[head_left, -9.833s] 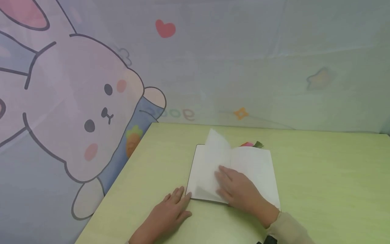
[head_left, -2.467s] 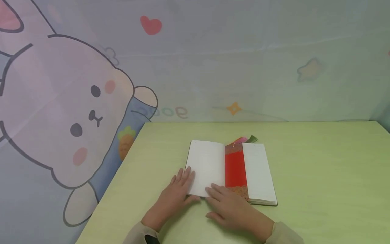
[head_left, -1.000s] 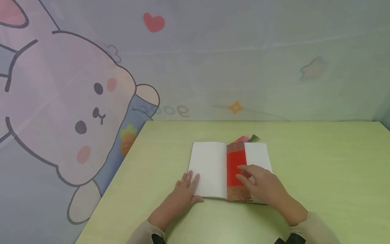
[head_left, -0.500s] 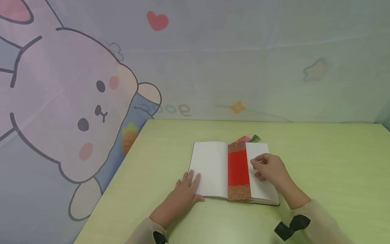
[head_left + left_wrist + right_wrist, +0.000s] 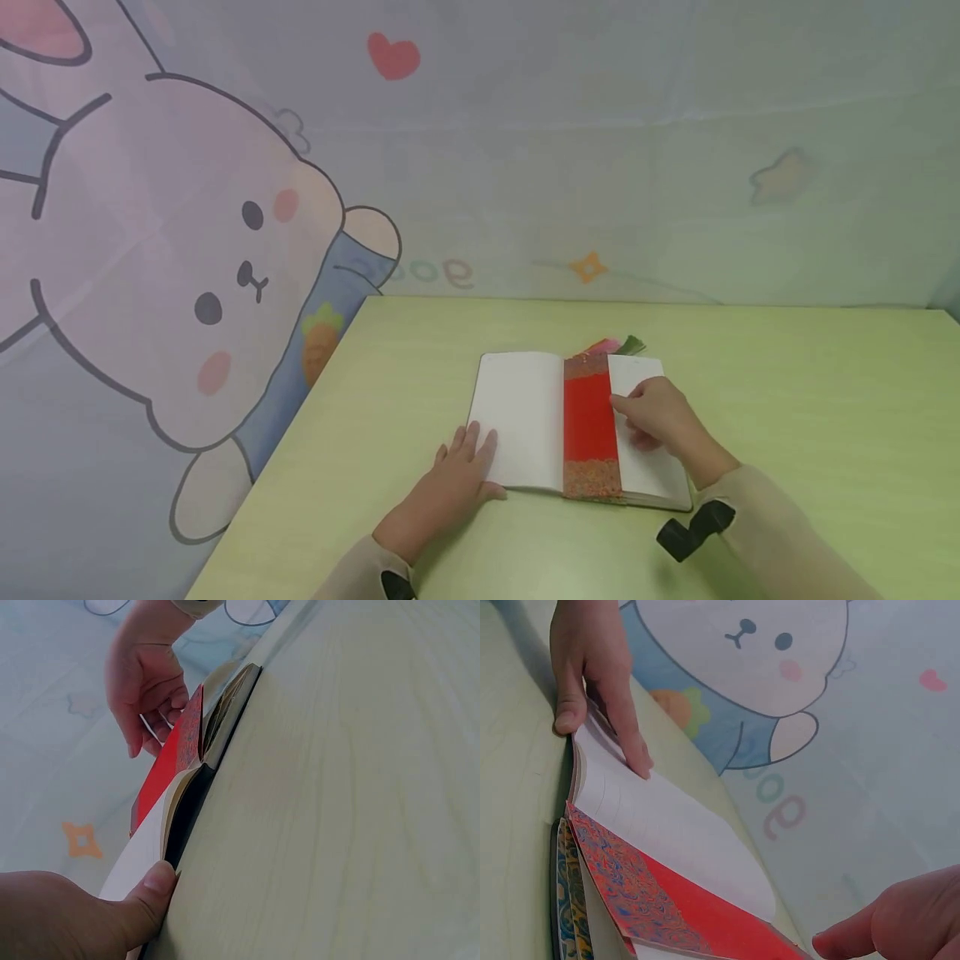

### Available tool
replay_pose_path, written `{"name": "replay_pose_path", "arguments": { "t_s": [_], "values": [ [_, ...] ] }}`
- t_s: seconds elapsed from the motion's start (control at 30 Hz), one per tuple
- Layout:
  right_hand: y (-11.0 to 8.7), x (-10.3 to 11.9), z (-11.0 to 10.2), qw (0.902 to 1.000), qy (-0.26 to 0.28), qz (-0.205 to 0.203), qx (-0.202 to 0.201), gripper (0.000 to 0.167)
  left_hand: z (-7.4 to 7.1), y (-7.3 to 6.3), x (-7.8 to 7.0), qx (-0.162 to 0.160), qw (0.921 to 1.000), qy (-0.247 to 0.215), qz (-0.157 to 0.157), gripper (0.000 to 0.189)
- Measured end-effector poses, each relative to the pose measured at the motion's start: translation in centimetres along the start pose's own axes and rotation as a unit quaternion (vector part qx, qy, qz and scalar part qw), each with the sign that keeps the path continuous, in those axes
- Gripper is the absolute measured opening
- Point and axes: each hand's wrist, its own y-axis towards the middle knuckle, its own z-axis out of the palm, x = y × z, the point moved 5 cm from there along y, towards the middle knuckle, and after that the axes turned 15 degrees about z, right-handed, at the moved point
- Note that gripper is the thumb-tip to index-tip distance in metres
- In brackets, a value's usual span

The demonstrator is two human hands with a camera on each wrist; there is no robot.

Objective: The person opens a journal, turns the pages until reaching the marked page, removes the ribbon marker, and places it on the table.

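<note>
An open notebook [image 5: 516,417] lies on the table, its left page bare. A red paper strip with marbled ends [image 5: 588,421] covers the inner part of the right side; its outer edge stands up from the pages in the left wrist view. My left hand [image 5: 450,486] rests on the lower left corner of the notebook, thumb along the front edge. My right hand [image 5: 660,417] hovers over the right page, fingers loosely curled, a fingertip close to the strip's outer edge. In the left wrist view a gap shows between right hand and strip; whether they touch elsewhere is unclear.
The pale yellow-green table [image 5: 810,417] reaches back to a printed cloth backdrop [image 5: 675,167] with a bunny. A pink and green tassel [image 5: 618,343] pokes out past the notebook's far edge. Dark wrist devices [image 5: 693,529] sit at the sleeves.
Much earlier the right hand swept a white page leftward; later the red strip lay exposed. My right hand then moved right off the strip, and now back to its outer edge. The left hand stayed.
</note>
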Motion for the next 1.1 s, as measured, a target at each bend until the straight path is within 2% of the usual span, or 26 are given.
{"name": "replay_pose_path", "arguments": {
  "t_s": [0.13, 0.33, 0.67, 0.83, 1.1],
  "values": [
    [0.4, 0.4, 0.3, 0.9996, -0.027, -0.006, -0.005, 0.025, 0.1, 0.1, -0.1, -0.002, 1.0000, -0.001, 0.002, 0.075],
    [0.8, 0.7, 0.6, 0.9993, -0.034, -0.013, -0.001, 0.020, 0.3, 0.3, -0.2, -0.003, 1.0000, 0.001, -0.001, 0.075],
    [0.8, 2.0, 0.9, 0.9975, -0.030, -0.051, -0.039, 0.018, 0.3, 0.4, -0.2, 0.000, 1.0000, 0.000, -0.008, 0.075],
    [0.9, 2.4, 1.1, 0.9981, -0.006, -0.049, -0.038, 0.022, 0.3, 0.5, -0.1, 0.001, 0.9999, 0.004, -0.011, 0.075],
    [1.2, 2.3, 1.7, 0.9976, 0.065, -0.022, 0.002, 0.025, 0.1, 0.4, 0.0, -0.001, 0.9999, 0.003, -0.015, 0.076]
  ]
}}
